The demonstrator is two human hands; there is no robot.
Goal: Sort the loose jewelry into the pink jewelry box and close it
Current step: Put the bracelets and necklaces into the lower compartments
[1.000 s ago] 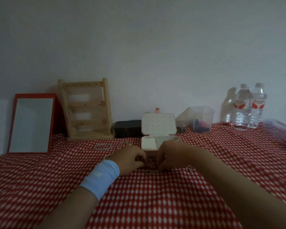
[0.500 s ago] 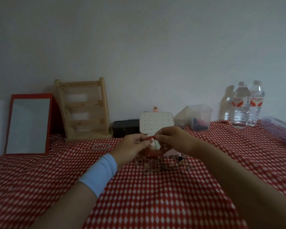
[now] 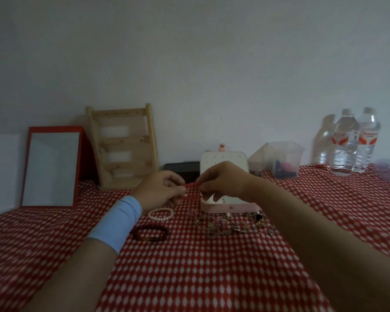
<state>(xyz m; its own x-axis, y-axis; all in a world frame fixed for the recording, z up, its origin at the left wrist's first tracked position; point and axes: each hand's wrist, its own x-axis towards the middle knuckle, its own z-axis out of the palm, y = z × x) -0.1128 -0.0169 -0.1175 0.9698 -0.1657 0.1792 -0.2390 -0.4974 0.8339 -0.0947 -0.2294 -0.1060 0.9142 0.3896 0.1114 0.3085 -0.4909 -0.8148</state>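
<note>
The pink jewelry box [image 3: 229,207] stands open on the red checked cloth, its white dotted lid [image 3: 221,159] upright behind my hands. My left hand [image 3: 160,191] and my right hand [image 3: 221,180] are raised in front of the box and pinch the two ends of a small red piece of jewelry [image 3: 190,183] between them. A white pearl bracelet [image 3: 160,214] and a dark red bead bracelet [image 3: 150,233] lie on the cloth below my left hand. A heap of several small loose jewelry pieces [image 3: 232,225] lies just in front of the box.
At the back left lean a red-framed mirror [image 3: 51,167] and a wooden jewelry rack [image 3: 123,145]. A black case [image 3: 180,170] sits behind my left hand. A clear plastic tub [image 3: 279,159] and two water bottles [image 3: 354,143] stand at the back right.
Both hands lifted from the heap in front of the box, bringing up a red piece held between them. The bracelets and heap are now uncovered.
</note>
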